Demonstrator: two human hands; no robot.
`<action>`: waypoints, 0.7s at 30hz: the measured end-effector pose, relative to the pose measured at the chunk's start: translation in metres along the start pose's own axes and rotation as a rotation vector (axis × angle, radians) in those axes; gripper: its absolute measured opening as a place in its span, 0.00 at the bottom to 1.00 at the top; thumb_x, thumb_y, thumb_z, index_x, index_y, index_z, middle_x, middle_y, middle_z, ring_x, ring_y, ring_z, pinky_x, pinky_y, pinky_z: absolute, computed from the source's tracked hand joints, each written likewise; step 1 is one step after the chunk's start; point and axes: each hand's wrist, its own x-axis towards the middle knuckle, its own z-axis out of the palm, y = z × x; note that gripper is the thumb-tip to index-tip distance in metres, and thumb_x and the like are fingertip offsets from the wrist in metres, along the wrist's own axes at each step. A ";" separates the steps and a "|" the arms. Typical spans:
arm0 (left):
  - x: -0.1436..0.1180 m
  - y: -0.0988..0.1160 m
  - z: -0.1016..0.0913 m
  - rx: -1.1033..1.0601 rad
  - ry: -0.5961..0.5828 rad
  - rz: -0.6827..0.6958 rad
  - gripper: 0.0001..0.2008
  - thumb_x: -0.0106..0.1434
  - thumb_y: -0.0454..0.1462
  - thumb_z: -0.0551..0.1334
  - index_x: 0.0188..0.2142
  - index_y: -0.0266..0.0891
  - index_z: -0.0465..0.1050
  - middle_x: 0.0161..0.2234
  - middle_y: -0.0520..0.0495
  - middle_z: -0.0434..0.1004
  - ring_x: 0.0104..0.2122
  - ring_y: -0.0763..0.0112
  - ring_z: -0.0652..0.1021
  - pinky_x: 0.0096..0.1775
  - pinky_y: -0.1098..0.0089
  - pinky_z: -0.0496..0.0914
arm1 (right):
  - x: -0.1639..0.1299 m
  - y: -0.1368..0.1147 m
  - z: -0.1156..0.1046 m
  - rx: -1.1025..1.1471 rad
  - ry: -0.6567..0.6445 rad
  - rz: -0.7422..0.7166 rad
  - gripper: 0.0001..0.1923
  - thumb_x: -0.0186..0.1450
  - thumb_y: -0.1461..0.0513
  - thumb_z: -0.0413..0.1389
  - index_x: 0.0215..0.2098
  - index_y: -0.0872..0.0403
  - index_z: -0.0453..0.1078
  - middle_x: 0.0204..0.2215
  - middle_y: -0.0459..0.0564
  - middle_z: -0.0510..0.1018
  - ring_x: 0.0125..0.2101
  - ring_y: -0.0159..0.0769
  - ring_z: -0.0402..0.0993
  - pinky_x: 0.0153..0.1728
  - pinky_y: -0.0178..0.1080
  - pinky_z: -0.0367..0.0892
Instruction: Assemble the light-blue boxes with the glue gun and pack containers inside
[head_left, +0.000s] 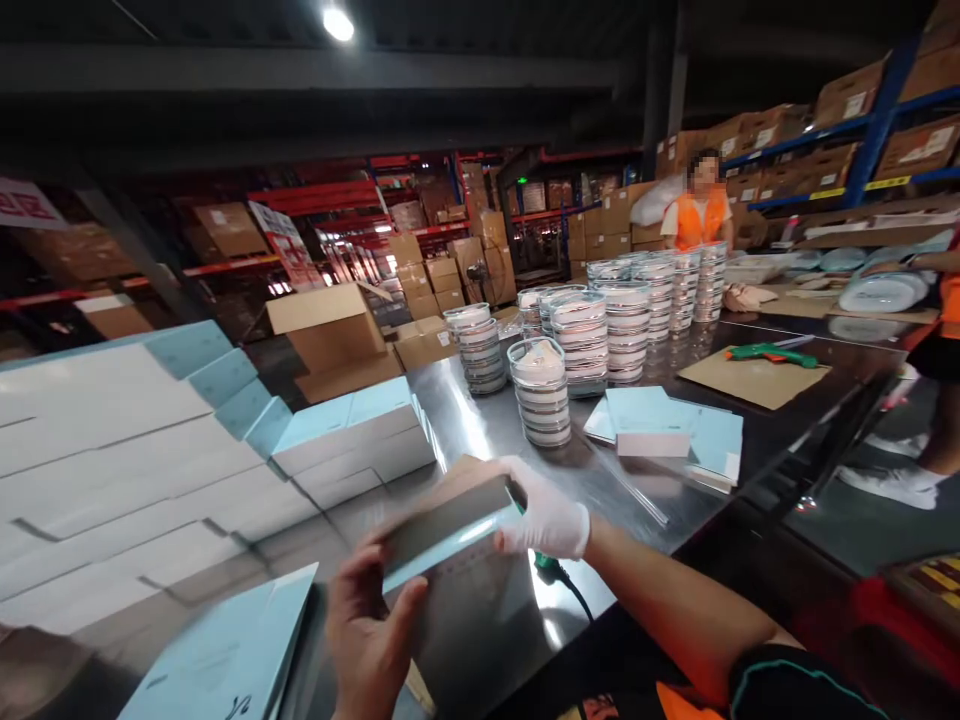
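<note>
Holding a flat blue-and-white box (450, 535) between both hands, the person stands at a steel counter (495, 420). The left hand (367, 625), bare, has its grip closed on the near lower corner of the box; the right hand (544, 520), in a white glove, closes its grip on the far end. The box is lifted a little above the counter and tilted, just in front of the body.

As a judgement, the work is well started but not near its end. At the left, many boxes of the same kind (187, 470) already lie in an overlapping row on the counter, and one flat blue sheet (225, 655) lies near the left hand. What is left appears large: several stacks of round containers (540, 390) stand in the middle of the counter, with more stacks behind them, and a few other blue boxes (660, 425) lie beside them. A green tool (772, 353) rests on a piece of cardboard (754, 378) further away.

Another person in an orange vest (697, 215) works at the far end.

No writing can be read. A sign at the far left and the labels on the shelf cartons are too small and blurred.
</note>
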 end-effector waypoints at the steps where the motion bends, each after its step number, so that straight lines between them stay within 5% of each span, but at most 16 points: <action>1: 0.004 0.004 0.000 -0.068 -0.011 0.026 0.28 0.61 0.46 0.78 0.58 0.51 0.76 0.53 0.46 0.86 0.56 0.55 0.84 0.55 0.59 0.78 | -0.004 0.004 -0.004 -0.008 -0.020 -0.062 0.43 0.52 0.46 0.78 0.60 0.52 0.73 0.65 0.61 0.74 0.59 0.52 0.77 0.61 0.52 0.72; 4: 0.016 0.017 0.001 -0.061 -0.180 0.175 0.21 0.66 0.42 0.74 0.58 0.52 0.79 0.52 0.46 0.87 0.56 0.57 0.84 0.57 0.59 0.77 | -0.015 0.009 -0.009 -0.023 -0.055 -0.233 0.32 0.59 0.46 0.76 0.55 0.52 0.77 0.72 0.64 0.67 0.68 0.54 0.70 0.66 0.54 0.67; 7: 0.023 0.024 0.000 0.005 -0.378 0.346 0.10 0.72 0.40 0.68 0.50 0.51 0.85 0.55 0.45 0.86 0.62 0.52 0.80 0.61 0.55 0.76 | -0.021 0.003 -0.006 -0.016 -0.092 -0.314 0.19 0.72 0.50 0.66 0.55 0.51 0.80 0.69 0.64 0.73 0.68 0.48 0.71 0.67 0.54 0.67; 12: 0.033 0.030 -0.006 -0.005 -0.403 0.432 0.12 0.72 0.37 0.67 0.51 0.51 0.85 0.49 0.43 0.89 0.56 0.49 0.83 0.56 0.49 0.79 | -0.020 -0.005 -0.006 -0.027 -0.074 -0.312 0.19 0.73 0.47 0.64 0.52 0.49 0.84 0.61 0.62 0.81 0.61 0.46 0.79 0.63 0.52 0.72; 15: 0.053 0.047 -0.011 0.088 -0.536 0.493 0.11 0.70 0.41 0.71 0.50 0.52 0.86 0.50 0.41 0.89 0.56 0.45 0.84 0.52 0.50 0.81 | -0.018 -0.006 -0.002 -0.120 -0.110 -0.384 0.19 0.75 0.49 0.62 0.59 0.48 0.82 0.64 0.61 0.78 0.64 0.46 0.76 0.66 0.51 0.70; 18: 0.072 0.070 -0.009 0.299 -0.746 0.545 0.29 0.60 0.49 0.78 0.60 0.54 0.81 0.57 0.36 0.85 0.53 0.42 0.85 0.49 0.52 0.82 | -0.013 -0.007 0.011 -0.296 -0.184 -0.492 0.37 0.74 0.51 0.64 0.77 0.47 0.62 0.72 0.64 0.69 0.71 0.50 0.68 0.71 0.53 0.64; 21: 0.083 0.084 -0.007 0.441 -0.798 0.512 0.42 0.51 0.50 0.82 0.65 0.53 0.77 0.50 0.38 0.89 0.41 0.44 0.86 0.42 0.55 0.81 | 0.005 -0.011 0.013 -0.454 -0.283 -0.413 0.58 0.66 0.45 0.69 0.83 0.51 0.46 0.74 0.64 0.66 0.72 0.55 0.67 0.71 0.51 0.65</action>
